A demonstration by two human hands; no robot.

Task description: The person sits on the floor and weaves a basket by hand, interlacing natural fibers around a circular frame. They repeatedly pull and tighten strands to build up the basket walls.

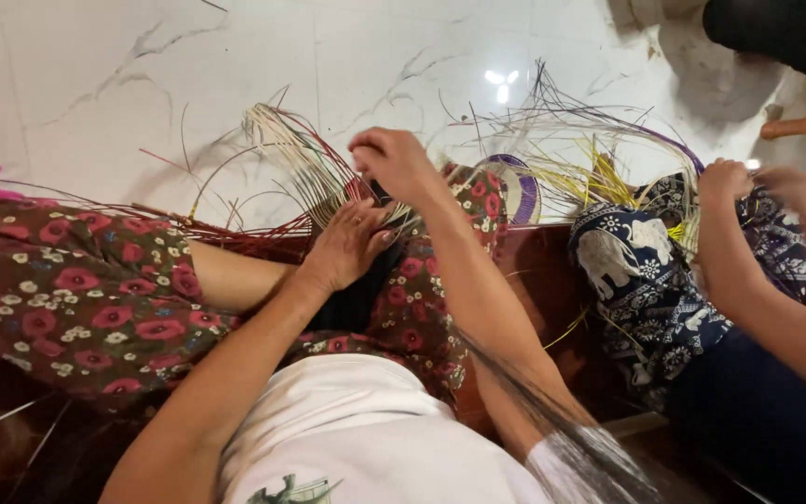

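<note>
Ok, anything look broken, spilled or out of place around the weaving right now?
Nothing looks damaged or spilled. The left hand presses flat on the woven piece on the lap while the right hand pinches strands above it. Loose pale and red strips fan out over the white floor, untidy but ordinary.

We press our left hand flat on pale and red weaving strands fanned across our knee, our right hand pinching them just above; right of it, a co-worker's hand grips yellow strands.
</note>
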